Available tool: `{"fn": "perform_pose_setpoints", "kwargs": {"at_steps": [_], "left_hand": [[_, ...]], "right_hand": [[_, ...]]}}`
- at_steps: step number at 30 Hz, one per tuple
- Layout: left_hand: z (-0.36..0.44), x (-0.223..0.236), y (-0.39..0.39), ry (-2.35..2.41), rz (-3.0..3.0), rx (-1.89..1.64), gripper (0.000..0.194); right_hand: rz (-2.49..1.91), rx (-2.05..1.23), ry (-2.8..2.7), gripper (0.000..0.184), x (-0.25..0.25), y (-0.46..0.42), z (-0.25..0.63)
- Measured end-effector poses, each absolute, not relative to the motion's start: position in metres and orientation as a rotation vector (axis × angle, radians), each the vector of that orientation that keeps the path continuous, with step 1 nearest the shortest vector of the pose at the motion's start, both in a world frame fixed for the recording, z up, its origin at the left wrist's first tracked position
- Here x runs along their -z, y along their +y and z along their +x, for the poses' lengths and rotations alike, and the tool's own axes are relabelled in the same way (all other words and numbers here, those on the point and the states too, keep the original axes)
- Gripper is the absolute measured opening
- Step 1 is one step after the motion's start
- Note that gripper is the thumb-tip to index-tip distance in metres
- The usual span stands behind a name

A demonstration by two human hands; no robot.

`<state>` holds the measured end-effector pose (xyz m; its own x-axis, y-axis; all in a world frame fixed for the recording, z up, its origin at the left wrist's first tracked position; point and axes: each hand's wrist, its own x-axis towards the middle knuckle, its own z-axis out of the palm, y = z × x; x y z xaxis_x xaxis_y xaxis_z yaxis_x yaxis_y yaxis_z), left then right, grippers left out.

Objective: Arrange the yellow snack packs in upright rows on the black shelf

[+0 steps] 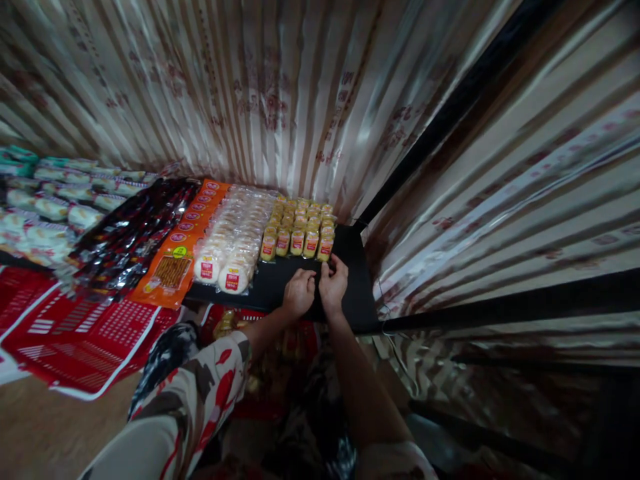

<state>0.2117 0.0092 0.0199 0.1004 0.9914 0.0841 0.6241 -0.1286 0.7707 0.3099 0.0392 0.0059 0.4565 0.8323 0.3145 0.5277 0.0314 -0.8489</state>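
Small yellow packaged snack cakes (297, 241) with red labels stand in several close rows on a black shelf (350, 260). My right hand (334, 283) is just in front of the nearest cake at the right end of the front row. Its thumb and index finger are slightly apart at that pack's lower edge; whether they touch it, I cannot tell. Beside it, to the left, my left hand (299, 293) hovers near the shelf's front part with its fingers curled in and nothing visible in them.
Left of the cakes lie round white packaged pastries (233, 277), orange snack packs (173, 270), dark shiny packets (130, 233) and white-green bags (45, 220). Red baskets (95, 340) stand below; another under my arms holds yellow packs (230, 325). Pleated curtains (290, 87) and dark bars (450, 127) border the shelf.
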Motion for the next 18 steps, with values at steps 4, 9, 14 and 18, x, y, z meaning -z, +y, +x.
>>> {"fn": "perform_pose_setpoints", "kwargs": {"at_steps": [4, 9, 14, 18], "left_hand": [[0.197, -0.012, -0.018, 1.564, 1.808, -0.871, 0.025], [0.175, -0.008, -0.055, 1.477, 1.819, -0.848, 0.028], [0.141, 0.003, -0.093, 1.445, 1.756, -0.744, 0.026], [0.11, 0.028, -0.119, 1.601, 1.641, -0.621, 0.031]], "right_hand": [[-1.61, -0.407, -1.222, 0.036, -0.006, 0.003, 0.288], [-1.539, -0.517, -1.238, 0.035, 0.001, -0.041, 0.261], [-1.484, -0.604, -1.435, 0.034, 0.011, -0.082, 0.237], [-1.524, -0.803, -1.703, 0.032, 0.032, -0.109, 0.215]]}}
